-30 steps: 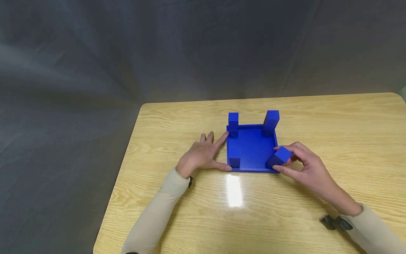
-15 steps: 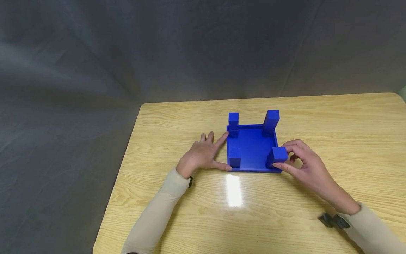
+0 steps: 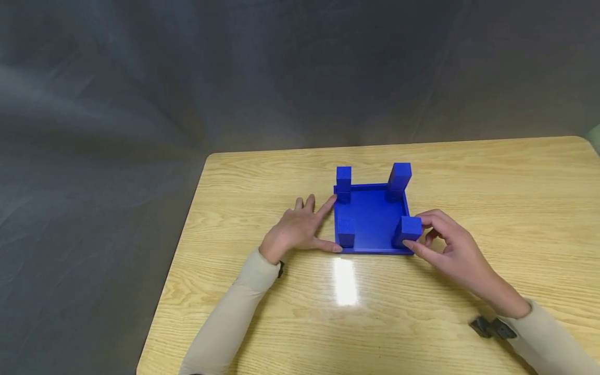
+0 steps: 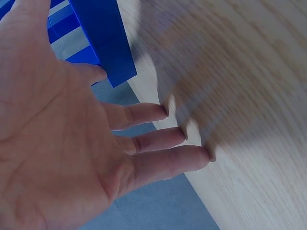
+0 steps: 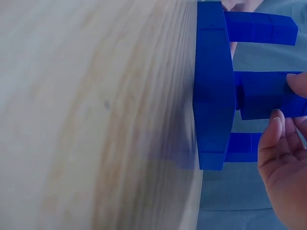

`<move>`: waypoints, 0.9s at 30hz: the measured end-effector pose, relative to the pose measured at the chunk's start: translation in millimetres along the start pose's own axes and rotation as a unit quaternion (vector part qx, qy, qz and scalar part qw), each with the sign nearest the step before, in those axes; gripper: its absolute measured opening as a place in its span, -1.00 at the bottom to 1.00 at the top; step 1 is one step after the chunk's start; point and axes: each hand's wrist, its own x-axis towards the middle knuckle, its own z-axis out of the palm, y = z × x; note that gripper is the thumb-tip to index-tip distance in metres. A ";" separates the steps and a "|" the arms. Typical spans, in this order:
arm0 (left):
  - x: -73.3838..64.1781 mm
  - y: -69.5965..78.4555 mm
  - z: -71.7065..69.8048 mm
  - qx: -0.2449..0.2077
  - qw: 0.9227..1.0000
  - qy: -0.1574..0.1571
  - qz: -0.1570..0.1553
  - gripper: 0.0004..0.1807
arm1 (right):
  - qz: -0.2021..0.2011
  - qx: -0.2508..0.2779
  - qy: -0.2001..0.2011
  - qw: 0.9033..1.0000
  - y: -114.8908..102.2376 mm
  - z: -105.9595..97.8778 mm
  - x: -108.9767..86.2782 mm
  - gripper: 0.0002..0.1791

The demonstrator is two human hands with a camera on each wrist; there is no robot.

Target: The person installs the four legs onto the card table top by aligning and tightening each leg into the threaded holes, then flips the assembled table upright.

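Note:
A blue square base (image 3: 372, 216) with a raised rim lies on the wooden table, with a blue square post at each corner. At the near right corner my right hand (image 3: 450, 245) pinches one post (image 3: 411, 228) between thumb and fingers. In the right wrist view, a narrow neck shows between this post (image 5: 264, 91) and the base (image 5: 213, 91). My left hand (image 3: 300, 229) lies beside the left side with its fingers spread. Its thumb is at the near left corner and its index finger at the far left one. The left wrist view shows its palm (image 4: 62, 134).
The other three posts stand at the far left (image 3: 344, 179), far right (image 3: 400, 177) and near left (image 3: 346, 233). Pale wooden tabletop (image 3: 262, 177) surrounds the base. A dark grey curtain (image 3: 304, 78) hangs behind and to the left of the table.
The pinched post has turned: its top face went from a slanted diamond to square with the base. My right hand shifted slightly with it. My left hand has kept its place.

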 end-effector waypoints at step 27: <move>-0.6 1.0 0.6 -0.001 1.000 -0.001 0.000 0.42 | 0.019 -0.024 0.017 0.999 -2.5 -2.9 -2.7 -0.42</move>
